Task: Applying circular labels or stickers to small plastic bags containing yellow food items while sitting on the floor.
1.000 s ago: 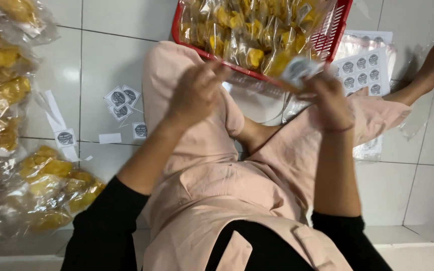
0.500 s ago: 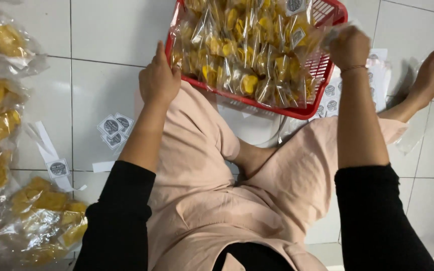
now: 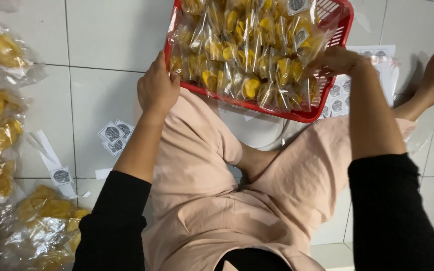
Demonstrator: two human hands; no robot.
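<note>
left hand (image 3: 157,89): fingers curled on the near left rim of the red plastic basket (image 3: 345,27), holding it steady on the floor | right hand (image 3: 333,60): fingers pinching a clear bag of yellow snacks (image 3: 305,47) inside the basket | round grey stickers (image 3: 115,134): near left on the white tile floor (image 3: 101,40)

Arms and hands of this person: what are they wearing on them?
Both arms have black long sleeves pushed up to about the elbow, leaving the forearms bare. The left hand wears no glove or ring that shows. The right hand is bare too, with a thin band at the wrist.
</note>
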